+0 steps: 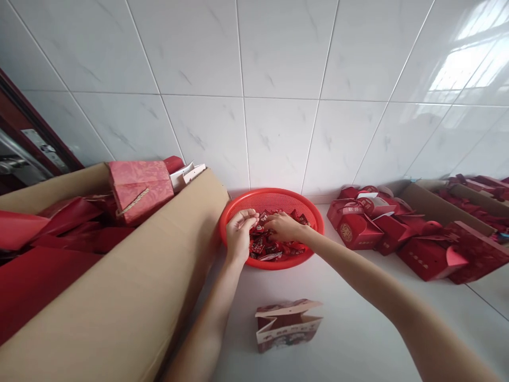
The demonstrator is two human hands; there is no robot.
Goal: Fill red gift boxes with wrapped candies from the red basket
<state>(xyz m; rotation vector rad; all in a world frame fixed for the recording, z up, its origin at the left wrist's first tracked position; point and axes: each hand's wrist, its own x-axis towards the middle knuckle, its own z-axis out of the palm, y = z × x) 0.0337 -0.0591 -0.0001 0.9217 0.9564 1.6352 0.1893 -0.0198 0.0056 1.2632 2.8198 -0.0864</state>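
Note:
A red plastic basket (pixel 286 193) with a mesh wall stands against the tiled wall and holds small, shiny red wrapped packets (pixel 284 249). My left hand (pixel 240 231) is over the basket's left side, its fingers pinched together; what they hold, if anything, is too small to name. Deeper in the basket, my right hand (pixel 283 226) reaches among the packets with bent fingers, and its fingertips are partly hidden. An open paper gift bag (pixel 289 326), red and cream, stands upright below the basket, its top gaping and its inside dark red.
A large cardboard box (pixel 159 254) with red bags and a pink bag (pixel 141 185) fills the left. At the right stand several small red gift boxes (pixel 358 229) and another cardboard box (pixel 447 207). The tiled wall (pixel 278 53) rises behind.

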